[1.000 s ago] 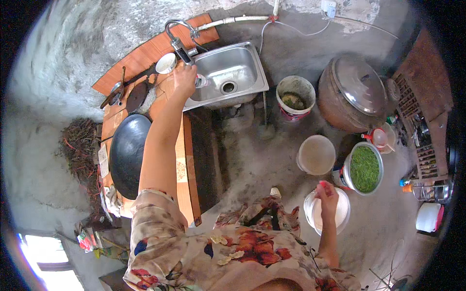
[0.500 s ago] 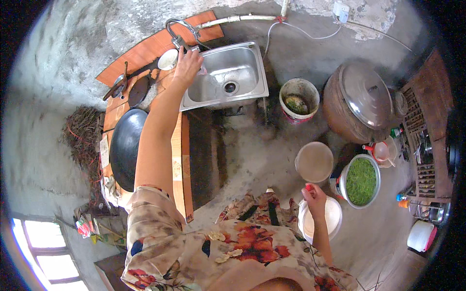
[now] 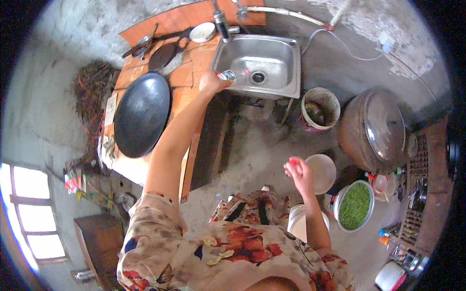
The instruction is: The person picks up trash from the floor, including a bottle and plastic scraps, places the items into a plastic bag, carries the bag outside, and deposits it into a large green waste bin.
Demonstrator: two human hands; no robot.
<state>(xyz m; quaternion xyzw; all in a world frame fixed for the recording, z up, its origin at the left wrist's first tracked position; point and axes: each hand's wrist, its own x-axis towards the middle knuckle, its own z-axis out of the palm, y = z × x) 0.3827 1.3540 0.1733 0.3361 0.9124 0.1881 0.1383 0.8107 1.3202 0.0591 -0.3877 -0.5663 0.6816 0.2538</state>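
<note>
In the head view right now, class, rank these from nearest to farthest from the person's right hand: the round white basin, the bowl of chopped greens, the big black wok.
Measured from the right hand:
1. Round white basin: just to its right, on the floor.
2. Bowl of chopped greens: farther right and lower.
3. Big black wok: far to the left, on the counter.

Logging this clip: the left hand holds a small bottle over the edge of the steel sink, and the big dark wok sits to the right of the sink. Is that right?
Not quite. The head view shows the left hand holding the small bottle over the steel sink edge, but the big dark wok sits to the left of the sink, on the orange counter.
</note>
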